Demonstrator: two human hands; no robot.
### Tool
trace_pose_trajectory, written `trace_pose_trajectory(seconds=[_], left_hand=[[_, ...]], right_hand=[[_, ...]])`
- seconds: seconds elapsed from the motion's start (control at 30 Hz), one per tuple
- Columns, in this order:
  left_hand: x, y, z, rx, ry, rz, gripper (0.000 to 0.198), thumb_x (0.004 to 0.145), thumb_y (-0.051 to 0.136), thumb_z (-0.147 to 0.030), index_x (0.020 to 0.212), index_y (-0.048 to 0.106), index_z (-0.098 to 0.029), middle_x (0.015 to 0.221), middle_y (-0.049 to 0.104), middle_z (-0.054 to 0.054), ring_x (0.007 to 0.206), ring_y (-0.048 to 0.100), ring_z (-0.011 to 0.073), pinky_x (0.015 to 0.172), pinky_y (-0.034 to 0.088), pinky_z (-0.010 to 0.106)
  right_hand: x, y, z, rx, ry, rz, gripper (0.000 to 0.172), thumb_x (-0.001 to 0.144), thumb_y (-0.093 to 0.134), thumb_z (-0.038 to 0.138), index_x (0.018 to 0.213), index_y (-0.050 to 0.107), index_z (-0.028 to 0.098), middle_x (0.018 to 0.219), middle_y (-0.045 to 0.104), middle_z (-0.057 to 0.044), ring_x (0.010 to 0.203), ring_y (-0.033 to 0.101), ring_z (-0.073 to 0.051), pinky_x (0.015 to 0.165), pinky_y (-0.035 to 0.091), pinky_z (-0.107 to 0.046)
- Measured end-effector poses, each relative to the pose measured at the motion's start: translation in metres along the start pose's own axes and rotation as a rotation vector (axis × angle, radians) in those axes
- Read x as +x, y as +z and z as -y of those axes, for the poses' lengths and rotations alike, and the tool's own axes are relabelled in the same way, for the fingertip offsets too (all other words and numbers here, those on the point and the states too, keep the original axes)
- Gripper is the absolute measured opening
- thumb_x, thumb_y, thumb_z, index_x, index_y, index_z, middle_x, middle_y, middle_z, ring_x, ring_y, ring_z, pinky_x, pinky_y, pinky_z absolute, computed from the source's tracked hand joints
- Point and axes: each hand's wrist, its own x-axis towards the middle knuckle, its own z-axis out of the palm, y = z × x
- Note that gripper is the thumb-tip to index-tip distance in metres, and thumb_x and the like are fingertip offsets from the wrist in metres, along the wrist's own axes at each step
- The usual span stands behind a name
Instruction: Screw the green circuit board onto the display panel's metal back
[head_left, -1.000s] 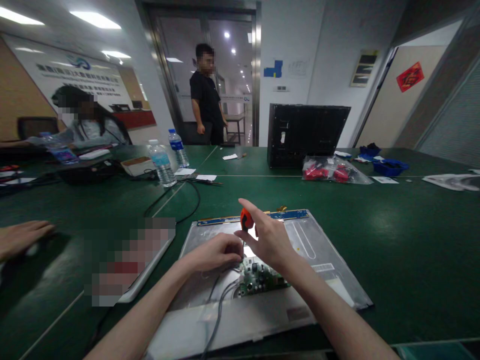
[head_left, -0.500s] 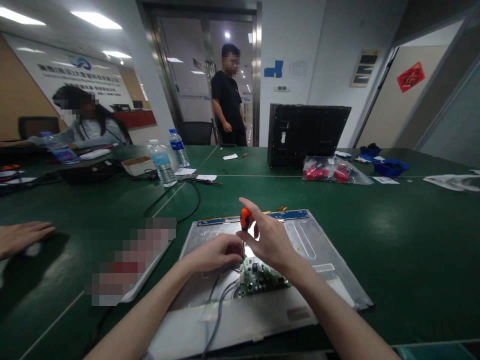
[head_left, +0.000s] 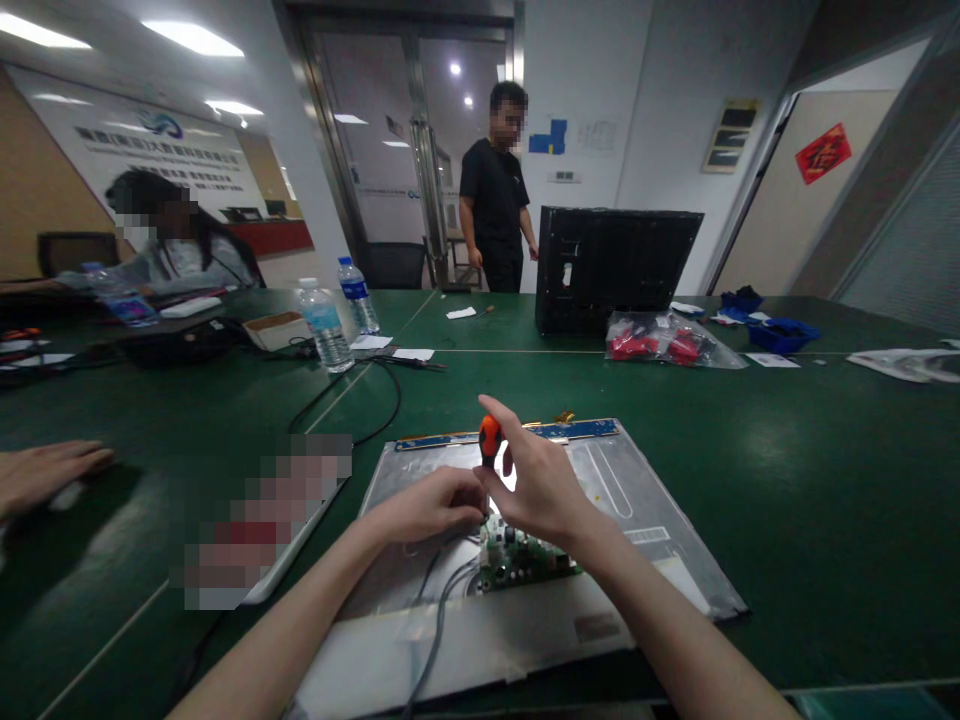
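My right hand (head_left: 541, 482) grips an orange and black screwdriver (head_left: 490, 432), held upright with its handle on top. Its tip points down at the upper left corner of a green circuit board (head_left: 525, 562). Right beside the shaft, my left hand (head_left: 435, 502) has its thumb and fingers pinched together; what lies between them is hidden. The board sits on the metal back of a flat display panel (head_left: 660, 500), which lies on the table. Grey cables (head_left: 441, 620) run from the board's left side toward the near edge.
To the left are a pixelated white-edged object (head_left: 277, 570) and another person's hand (head_left: 56, 475). Farther back stand water bottles (head_left: 326, 325), a black monitor housing (head_left: 615, 270) and a plastic bag with red items (head_left: 671, 342). Blue trays (head_left: 784, 335) lie at the right. A person (head_left: 495, 200) stands behind the table.
The standing person has moved right, toward the monitor housing. The screwdriver handle has turned or tilted very slightly; both my hands stay almost where they were.
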Motion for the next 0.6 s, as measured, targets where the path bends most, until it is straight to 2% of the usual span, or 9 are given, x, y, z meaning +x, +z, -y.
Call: trace_pose_trajectory(seconds=[0.4,0.6], left_hand=[[-0.0004,-0.0015,-0.0036,0.054,-0.011,-0.001,0.004,0.076,0.057,-0.02,0.077,0.057,-0.016,0.07,0.057,-0.002,0.065,0.052,0.0148,0.062,0.041,0.026],[-0.0004,-0.0013,0.0006,0.053,-0.009,-0.011,0.011,0.078,0.06,-0.026,0.08,0.058,-0.016,0.073,0.059,-0.001,0.067,0.053,0.0154,0.063,0.043,0.026]], right_hand=[[0.0006,0.0056,-0.0025,-0.099,0.025,-0.017,0.067,0.083,0.058,0.02,0.143,0.028,0.022,0.089,0.068,-0.003,0.059,0.057,-0.015,0.058,0.042,-0.028],[0.0005,0.0017,-0.0006,-0.013,0.025,0.023,0.069,0.082,0.054,0.016,0.144,0.024,0.02,0.096,0.066,-0.003,0.065,0.059,-0.015,0.061,0.044,-0.027]])
